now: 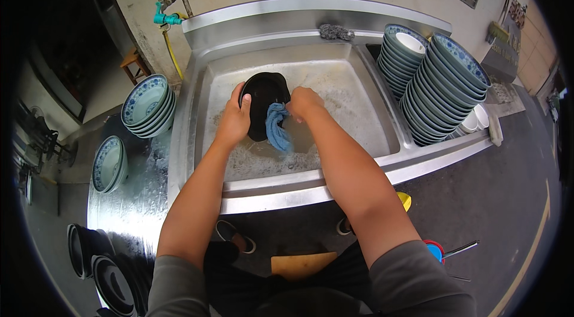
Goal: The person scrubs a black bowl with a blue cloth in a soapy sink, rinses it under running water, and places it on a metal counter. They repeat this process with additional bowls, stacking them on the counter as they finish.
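A black bowl [262, 88] is tilted on its side above the stainless steel sink [358, 124], its dark inside facing me. My left hand [234, 120] grips its left rim, thumb over the edge. At the bowl's right side, my right hand [305, 104] is closed around one end of a blue cloth [279, 131]. The rest of the cloth hangs down across the bowl's lower right part. Shallow, cloudy water with suds covers part of the sink's bottom below.
Tall stacks of blue-patterned bowls [441, 93] stand at right by several white cups [475, 119]. A steel wool scrubber [336, 32] rests on the back ledge. More patterned bowls [148, 104] and black bowls [114, 285] sit on the left steel table [143, 178]. A teal tap [168, 18] is at the wall.
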Available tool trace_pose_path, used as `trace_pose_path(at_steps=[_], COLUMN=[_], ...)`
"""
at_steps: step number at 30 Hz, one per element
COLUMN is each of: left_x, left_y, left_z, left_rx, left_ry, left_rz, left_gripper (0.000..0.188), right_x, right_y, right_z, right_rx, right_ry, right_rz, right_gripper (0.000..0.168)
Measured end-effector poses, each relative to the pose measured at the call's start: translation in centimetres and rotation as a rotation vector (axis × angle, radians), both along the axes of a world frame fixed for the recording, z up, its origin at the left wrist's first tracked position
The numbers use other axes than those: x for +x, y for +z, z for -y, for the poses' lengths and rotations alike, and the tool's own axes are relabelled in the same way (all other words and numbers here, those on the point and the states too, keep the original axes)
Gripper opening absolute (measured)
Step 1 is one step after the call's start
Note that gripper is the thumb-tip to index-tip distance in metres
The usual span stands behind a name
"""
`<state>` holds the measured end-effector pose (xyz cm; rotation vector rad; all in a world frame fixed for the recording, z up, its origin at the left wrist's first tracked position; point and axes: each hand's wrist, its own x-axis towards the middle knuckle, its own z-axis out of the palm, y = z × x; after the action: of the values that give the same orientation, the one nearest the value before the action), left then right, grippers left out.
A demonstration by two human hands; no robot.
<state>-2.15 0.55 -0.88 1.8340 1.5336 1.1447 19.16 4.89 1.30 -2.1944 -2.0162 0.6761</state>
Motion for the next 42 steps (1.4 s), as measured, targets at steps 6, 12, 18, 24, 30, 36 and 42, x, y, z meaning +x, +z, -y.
trace_pose_path(at_steps=[6, 12, 18, 24, 30, 36, 42], left_x=[1.2, 1.8, -1.3, 0.1, 0.0, 0.6, 1.2], left_y=[0.3, -0.9, -3.9, -1.6, -1.8, -0.8, 0.3], left_z=[0.2, -0.5, -2.1, -1.3, -1.5, -0.2, 0.9], left_rx=[-0.493, -0.818, -0.789, -0.848, -0.891, -0.758, -0.601], left_ry=[-0.022, -0.150, -0.022, -0.091, -0.234, -0.245, -0.214], left_rz=[0.139, 0.434, 0.498, 0.510, 0.571, 0.433, 0.441], left_gripper=[0.054, 0.055, 0.048, 0.041, 0.056, 0.065, 0.070], right_x=[-0.7, -3.6, -4.9, -2.5, -1.7, -4.1, -3.1], right_y=[-5.2, -6.2, -3.7, -4.8, -6.3, -3.8, -3.6], right_z=[-1.8, -0.5, 2.2, 1.0, -1.3, 0.7, -0.3], right_rx=[0.429, 0.364, 0.108, 0.276, 0.605, 0.888, 0.952], right_ry=[-0.259, 0.237, 0.540, 0.131, -0.072, 0.374, 0.275], right_rz=[-0.175, -0.520, 0.034, 0.222, -0.197, -0.489, -0.319], right_gripper=[0.031, 0.040, 0.052, 0.043, 0.032, 0.031, 0.035])
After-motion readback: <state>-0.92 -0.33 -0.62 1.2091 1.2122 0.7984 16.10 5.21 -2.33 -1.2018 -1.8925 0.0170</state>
